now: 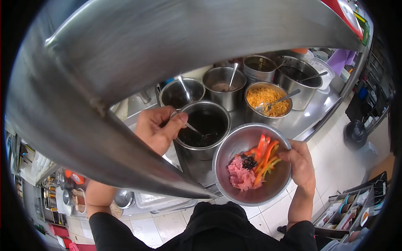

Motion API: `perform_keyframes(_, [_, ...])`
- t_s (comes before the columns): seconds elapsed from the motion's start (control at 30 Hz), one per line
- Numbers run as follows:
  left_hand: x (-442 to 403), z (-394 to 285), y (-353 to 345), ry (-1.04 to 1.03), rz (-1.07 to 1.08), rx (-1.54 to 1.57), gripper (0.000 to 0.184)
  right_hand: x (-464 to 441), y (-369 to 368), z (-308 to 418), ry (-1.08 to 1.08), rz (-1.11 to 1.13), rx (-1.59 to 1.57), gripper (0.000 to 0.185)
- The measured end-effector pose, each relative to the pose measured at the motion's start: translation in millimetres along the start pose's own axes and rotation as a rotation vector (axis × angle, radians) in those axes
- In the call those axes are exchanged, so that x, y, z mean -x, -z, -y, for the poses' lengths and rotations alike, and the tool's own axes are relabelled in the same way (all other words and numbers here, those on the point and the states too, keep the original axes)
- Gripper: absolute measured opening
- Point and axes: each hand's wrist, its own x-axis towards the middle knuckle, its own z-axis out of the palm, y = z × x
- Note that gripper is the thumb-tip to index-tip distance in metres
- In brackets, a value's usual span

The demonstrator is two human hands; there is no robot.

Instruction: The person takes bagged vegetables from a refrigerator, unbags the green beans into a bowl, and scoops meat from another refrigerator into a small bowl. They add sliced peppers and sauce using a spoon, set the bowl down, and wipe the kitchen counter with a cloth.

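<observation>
My left hand (161, 127) pinches the handle of a metal spoon (194, 129), whose bowl end dips into a steel pot of dark sauce (210, 121). On the right, my right hand (299, 162) grips the rim of a steel mixing bowl (224, 157), thumb over the inside edge. Inside that bowl lie pink raw minced meat (243, 173), strips of red, orange and yellow-green pepper (266, 157), and a small dark clump (248, 162) on the meat. The bowl is tilted toward me, beside the sauce pot.
Behind stand more steel pots with spoons: one of golden crumbs (268, 98), a dark one (180, 94), a brownish one (222, 83) and a larger pot (297, 79). A steel hood or shelf edge (167, 37) crosses above my left arm. A black bag (355, 134) sits on the tiled floor.
</observation>
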Motion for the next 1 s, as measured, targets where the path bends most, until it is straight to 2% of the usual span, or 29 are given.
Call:
perform_keyframes(0.17, [-10, 6, 12, -0.068, -0.054, 0.124, 0.026, -1, 2, -1, -0.018, 0.020, 0.026, 0.031])
perform_keyframes(0.27, [-10, 3, 15, 0.025, -0.042, 0.216, 0.025, 0, -1, 0, -0.017, 0.000, -0.005, 0.031])
perform_keyframes(0.33, [-12, 10, 13, 0.131, -0.106, 0.277, 0.026, 0, -2, 2, 0.005, -0.009, -0.010, 0.030])
perform_keyframes(0.53, [-16, 19, 20, 0.246, -0.091, 0.318, 0.024, -1, 2, -7, -0.011, 0.002, 0.007, 0.030])
perform_keyframes(0.77, [-19, 10, 25, 0.284, -0.109, 0.376, 0.023, 1, 1, -3, -0.009, 0.003, 0.011, 0.030])
perform_keyframes(0.87, [-20, -1, 20, 0.256, -0.112, 0.371, 0.023, 1, -1, 4, -0.004, -0.023, -0.021, 0.030])
perform_keyframes(0.93, [-20, -11, 13, 0.096, 0.002, 0.410, 0.023, 3, 1, 7, -0.001, -0.053, 0.082, 0.030])
perform_keyframes(0.97, [-19, -17, 4, 0.101, 0.030, 0.416, 0.023, 4, 2, 8, -0.021, -0.074, 0.088, 0.030])
perform_keyframes(1.0, [-16, -25, -9, -0.002, 0.047, 0.363, 0.024, 4, 4, 9, 0.065, -0.047, 0.147, 0.030])
